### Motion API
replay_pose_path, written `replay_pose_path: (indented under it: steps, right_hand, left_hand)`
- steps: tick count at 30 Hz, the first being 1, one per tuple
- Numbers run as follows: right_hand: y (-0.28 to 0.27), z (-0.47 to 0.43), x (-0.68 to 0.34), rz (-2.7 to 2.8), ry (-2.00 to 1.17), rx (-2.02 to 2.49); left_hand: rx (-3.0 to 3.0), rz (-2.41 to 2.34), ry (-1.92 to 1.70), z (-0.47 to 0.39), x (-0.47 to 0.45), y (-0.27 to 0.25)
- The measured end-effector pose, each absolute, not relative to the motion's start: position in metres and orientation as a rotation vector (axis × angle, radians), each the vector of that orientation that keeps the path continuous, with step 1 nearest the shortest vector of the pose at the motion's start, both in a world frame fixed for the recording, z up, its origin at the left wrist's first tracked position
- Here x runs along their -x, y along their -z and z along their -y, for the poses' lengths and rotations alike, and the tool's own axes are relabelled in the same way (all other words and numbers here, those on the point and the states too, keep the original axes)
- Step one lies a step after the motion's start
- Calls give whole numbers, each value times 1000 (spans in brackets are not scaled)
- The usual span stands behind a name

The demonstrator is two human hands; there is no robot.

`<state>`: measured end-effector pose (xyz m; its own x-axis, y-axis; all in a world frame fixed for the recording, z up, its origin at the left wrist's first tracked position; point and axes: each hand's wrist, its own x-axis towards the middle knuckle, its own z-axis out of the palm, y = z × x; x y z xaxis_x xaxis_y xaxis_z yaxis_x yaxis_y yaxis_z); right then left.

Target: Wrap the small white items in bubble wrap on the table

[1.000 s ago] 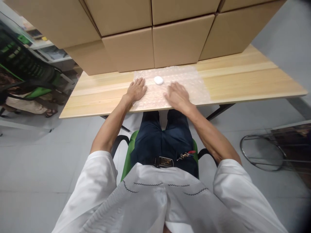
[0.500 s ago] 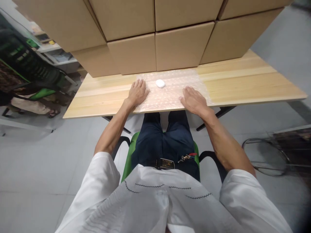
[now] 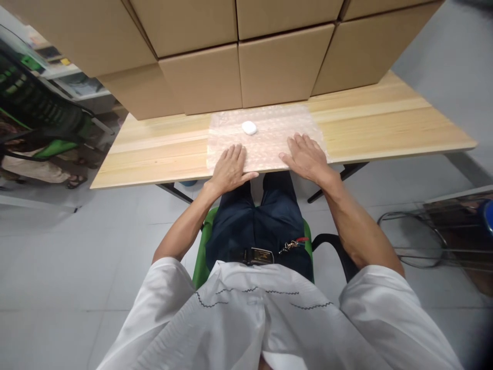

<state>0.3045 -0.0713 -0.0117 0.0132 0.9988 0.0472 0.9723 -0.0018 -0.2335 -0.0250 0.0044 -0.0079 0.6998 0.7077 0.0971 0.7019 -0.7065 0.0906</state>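
Observation:
A sheet of bubble wrap (image 3: 269,149) lies flat on the wooden table. On it, left of the middle and toward the back, rests a small white rounded object (image 3: 249,128) whose kind I cannot make out. My left hand (image 3: 230,168) is laid flat on the sheet's near left part, fingers stretched out and thumb reaching right along the table's front edge. On the right part of the sheet, my right hand (image 3: 304,155) rests palm down with its fingers extended. Neither hand touches the white object.
Stacked cardboard boxes (image 3: 285,64) stand along the back of the wooden table (image 3: 165,149). To the left are a black and green chair (image 3: 50,103) and part of another person's leg and sandaled foot (image 3: 77,180). A wire hoop (image 3: 412,239) is at the lower right.
My left hand has moved from the sheet's left edge toward me and slightly right, down to the table's front edge. My right hand stays nearly in place. The view has shifted slightly.

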Motion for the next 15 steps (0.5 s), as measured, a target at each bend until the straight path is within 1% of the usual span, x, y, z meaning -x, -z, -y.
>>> replay_pose_path:
  steps: [6, 15]
  right_hand:
    - [10, 79, -326, 2015, -211, 2111]
    - [7, 94, -352, 1965, -199, 2157]
  left_hand:
    - [-2793, -1335, -119, 0, 56, -5]
    - [-2808, -1400, -86, 10, 66, -7]
